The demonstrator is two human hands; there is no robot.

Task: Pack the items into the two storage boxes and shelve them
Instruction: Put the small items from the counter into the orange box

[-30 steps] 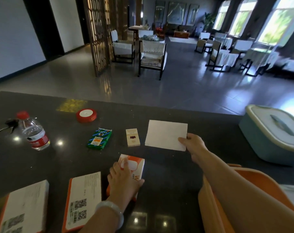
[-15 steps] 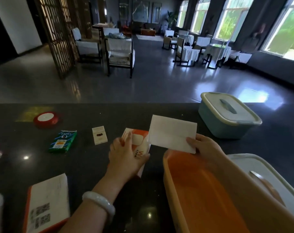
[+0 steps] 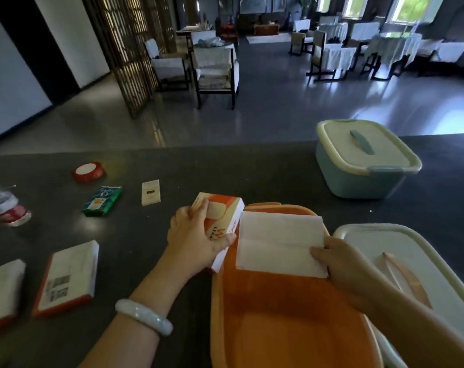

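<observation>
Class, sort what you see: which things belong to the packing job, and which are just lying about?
Job:
left hand gripping orange-and-white box
right hand holding white paper
open orange bin
its lid
lidded blue bin

Lying about:
chairs
wooden screen

Beyond the dark polished surface point(image 3: 172, 166) lies a glossy grey tiled floor point(image 3: 278, 112). A brown wooden lattice screen point(image 3: 130, 49) stands at left, beside dark-framed chairs with white cushions point(image 3: 215, 67). Tables draped in white cloth point(image 3: 392, 46) stand near bright windows point(image 3: 408, 6).
</observation>
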